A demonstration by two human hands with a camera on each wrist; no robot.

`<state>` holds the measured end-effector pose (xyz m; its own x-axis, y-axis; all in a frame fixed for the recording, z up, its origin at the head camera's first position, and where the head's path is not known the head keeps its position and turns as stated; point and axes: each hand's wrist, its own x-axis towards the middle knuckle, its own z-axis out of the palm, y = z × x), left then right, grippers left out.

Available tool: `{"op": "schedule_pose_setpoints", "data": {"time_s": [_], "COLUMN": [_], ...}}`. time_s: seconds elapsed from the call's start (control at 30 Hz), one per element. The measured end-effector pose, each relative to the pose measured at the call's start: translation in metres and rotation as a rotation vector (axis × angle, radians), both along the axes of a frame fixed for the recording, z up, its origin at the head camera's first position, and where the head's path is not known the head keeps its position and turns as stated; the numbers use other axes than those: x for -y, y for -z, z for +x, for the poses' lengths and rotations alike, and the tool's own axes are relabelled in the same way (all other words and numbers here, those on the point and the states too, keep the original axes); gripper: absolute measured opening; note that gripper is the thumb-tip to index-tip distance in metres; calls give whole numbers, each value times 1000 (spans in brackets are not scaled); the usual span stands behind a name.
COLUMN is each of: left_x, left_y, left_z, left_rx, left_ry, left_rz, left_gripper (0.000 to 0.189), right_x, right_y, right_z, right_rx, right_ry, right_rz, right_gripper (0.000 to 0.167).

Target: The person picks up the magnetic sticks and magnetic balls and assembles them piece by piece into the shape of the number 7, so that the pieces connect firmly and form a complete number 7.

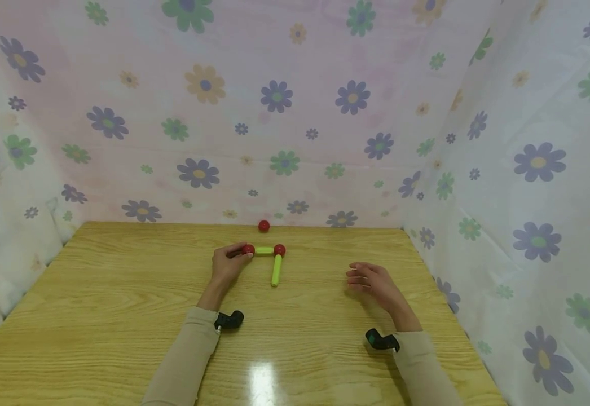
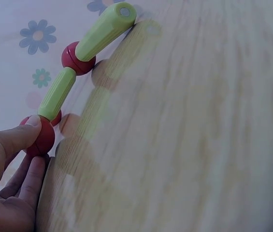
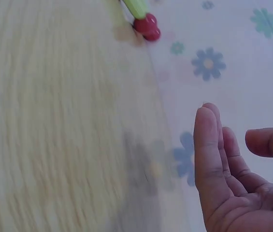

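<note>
In the head view my left hand (image 1: 225, 266) pinches a red ball (image 2: 42, 138) between thumb and fingers. From that ball a short yellow-green rod (image 1: 264, 251) leads right to a second red ball (image 1: 279, 249). A longer yellow-green rod (image 1: 276, 272) joins this corner ball and points toward me; its free end shows a silver disc in the left wrist view. To the right, my right hand (image 1: 378, 285) is held apart from the pieces, its fingers relaxed and nothing in them. The right wrist view shows its thumb spread away from the fingers.
A loose red ball (image 1: 264, 226) sits near the table's back edge, behind the joined pieces. The wooden table (image 1: 122, 316) is bordered by flower-patterned cloth (image 1: 244, 163) at the back and both sides. Each wrist wears a black camera mount (image 1: 230, 320).
</note>
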<state>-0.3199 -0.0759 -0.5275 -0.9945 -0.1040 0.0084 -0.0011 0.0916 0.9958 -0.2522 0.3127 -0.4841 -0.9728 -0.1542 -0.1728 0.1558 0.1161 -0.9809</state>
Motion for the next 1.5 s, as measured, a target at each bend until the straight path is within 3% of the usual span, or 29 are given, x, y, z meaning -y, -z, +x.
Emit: {"op": "schedule_pose_setpoints", "data": {"time_s": [0.33,0.63,0.93,1.3,1.5], "left_x": [-1,0,0,0,1], "left_y": [1,-2,-2,-2,-2], "left_z": [1,1,1,2,2], "left_rx": [4,11,9,0,9], "left_ry": [-5,-3,-3,7,7], "left_rz": [11,14,18,20,18], "left_gripper": [41,42,42,41,41], "right_x": [-43,-66,-77,-83,-80], "right_y": [-2,3,5,6,6], "right_z": [0,1,6,13,14], "right_rx": [-67,-108,-95,-66,-63], "right_ry": [124,169,144,28,13], "right_rz": [50,120,214,347,404], "right_gripper": [56,56,55,49,50]}}
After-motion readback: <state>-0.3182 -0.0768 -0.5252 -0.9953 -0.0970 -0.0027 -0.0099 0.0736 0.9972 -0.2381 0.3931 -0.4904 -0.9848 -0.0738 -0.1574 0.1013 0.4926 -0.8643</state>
